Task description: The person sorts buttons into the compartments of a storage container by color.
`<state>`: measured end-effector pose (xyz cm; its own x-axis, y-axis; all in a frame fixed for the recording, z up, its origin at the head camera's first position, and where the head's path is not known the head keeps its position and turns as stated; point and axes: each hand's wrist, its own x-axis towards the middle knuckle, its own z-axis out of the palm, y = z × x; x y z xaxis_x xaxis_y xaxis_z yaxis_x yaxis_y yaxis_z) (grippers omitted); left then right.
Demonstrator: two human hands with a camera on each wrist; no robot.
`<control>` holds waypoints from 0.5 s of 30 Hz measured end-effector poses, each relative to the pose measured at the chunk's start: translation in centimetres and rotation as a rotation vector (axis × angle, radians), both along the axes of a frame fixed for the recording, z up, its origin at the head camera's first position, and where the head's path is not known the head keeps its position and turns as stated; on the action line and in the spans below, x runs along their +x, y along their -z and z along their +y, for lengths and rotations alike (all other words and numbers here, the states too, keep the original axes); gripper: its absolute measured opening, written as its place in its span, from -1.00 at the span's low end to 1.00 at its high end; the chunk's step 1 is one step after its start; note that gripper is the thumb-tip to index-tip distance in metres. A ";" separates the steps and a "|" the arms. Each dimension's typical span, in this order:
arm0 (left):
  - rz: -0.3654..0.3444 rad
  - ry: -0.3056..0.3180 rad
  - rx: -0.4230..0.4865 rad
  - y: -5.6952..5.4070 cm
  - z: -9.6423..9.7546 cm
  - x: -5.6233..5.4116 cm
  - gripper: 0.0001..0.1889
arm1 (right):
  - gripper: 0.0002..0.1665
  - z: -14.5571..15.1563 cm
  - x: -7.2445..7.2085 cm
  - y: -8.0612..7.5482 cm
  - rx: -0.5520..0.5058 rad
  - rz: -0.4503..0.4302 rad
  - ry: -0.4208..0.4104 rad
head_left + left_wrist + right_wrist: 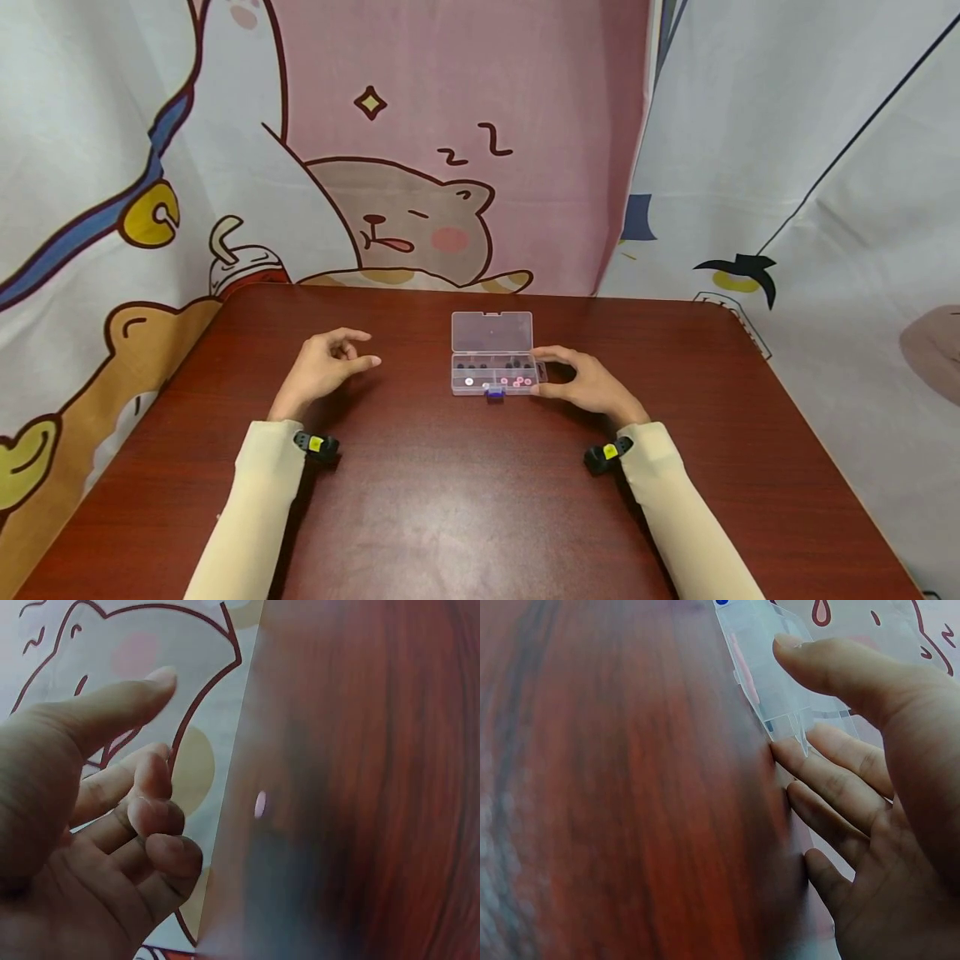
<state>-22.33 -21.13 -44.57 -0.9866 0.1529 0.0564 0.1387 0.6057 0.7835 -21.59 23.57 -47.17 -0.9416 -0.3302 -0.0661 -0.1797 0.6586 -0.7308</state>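
Observation:
A small clear plastic compartment box [491,333] stands with its lid up on the table. Its front row holds pink rings [517,382] and a white ring [468,382]; dark little pieces [471,366] lie behind them. My right hand [588,385] holds the box's right end between thumb and fingers, also seen in the right wrist view around the clear wall [769,675]. To the left of the box, my left hand [324,367] hovers with loosely bent fingers and thumb apart, holding nothing. A tiny pink piece [260,804] shows beyond those fingertips in the left wrist view.
The brown wooden table [450,492] stretches toward me and to both sides. A cartoon-printed curtain [420,208] hangs right behind its far edge. At the box's front is a blue clip-like piece [495,393].

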 end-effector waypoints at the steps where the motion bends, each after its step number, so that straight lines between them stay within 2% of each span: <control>1: -0.006 -0.001 0.001 0.0 -0.3 0.0 -0.48 | -0.21 0.0 0.0 0.0 0.000 0.002 -0.001; 8: -0.049 0.001 -0.019 0.5 -1.6 -0.1 -0.56 | -0.21 0.0 0.0 0.0 0.008 0.003 0.001; 15: -0.136 -0.032 -0.024 1.2 -2.0 -0.1 -0.61 | -0.21 0.1 0.0 0.1 0.024 0.020 0.002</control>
